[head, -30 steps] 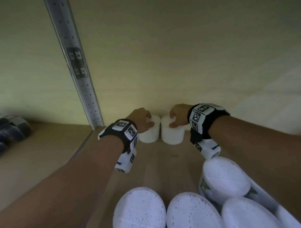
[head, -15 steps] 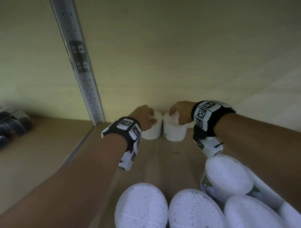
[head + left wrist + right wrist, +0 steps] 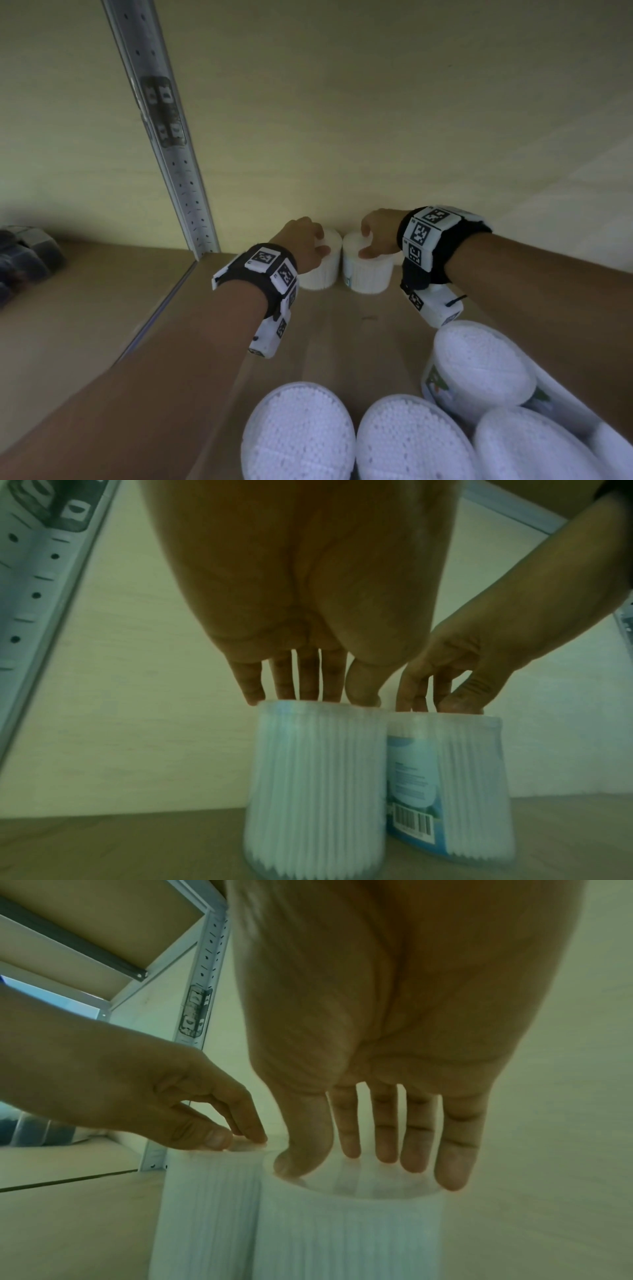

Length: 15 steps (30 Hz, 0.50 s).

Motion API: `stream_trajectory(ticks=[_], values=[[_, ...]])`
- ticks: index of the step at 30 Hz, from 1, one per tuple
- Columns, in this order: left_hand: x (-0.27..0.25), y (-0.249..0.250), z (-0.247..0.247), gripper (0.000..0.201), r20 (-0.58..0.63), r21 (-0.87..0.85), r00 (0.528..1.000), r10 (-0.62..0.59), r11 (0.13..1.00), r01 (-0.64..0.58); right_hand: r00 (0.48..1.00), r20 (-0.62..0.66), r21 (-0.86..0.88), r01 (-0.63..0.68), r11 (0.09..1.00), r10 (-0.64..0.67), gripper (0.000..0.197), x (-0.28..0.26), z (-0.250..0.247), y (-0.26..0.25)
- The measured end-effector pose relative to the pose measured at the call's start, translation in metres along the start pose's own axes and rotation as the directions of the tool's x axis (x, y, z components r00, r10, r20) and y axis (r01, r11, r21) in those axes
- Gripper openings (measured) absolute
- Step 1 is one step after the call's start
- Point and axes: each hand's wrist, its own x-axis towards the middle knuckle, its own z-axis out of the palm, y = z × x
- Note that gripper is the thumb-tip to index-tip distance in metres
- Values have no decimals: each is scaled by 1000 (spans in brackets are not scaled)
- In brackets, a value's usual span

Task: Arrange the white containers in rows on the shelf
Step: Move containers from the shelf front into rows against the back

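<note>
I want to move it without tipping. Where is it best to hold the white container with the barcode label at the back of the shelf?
Probably the top rim of the container with the barcode label, reached from above. It stands upright, touching the left container, with the wall close behind, so its sides are hard to reach. The right hand already has its fingertips around that rim.

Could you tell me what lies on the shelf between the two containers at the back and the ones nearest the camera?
In the head view, only bare shelf board lies between the two back containers and the near containers.
</note>
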Motion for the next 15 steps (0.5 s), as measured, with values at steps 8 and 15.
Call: stream_trajectory(ticks=[8, 15], values=[[-1, 0, 0, 44, -11, -20, 1000, 1, 1000, -1, 995, 58, 80, 78, 994, -82, 53, -7, -7, 8], [-1, 1, 1, 45, -16, -26, 1000, -3, 1000, 2, 1000, -2, 88, 6, 996, -6, 49, -3, -5, 4]])
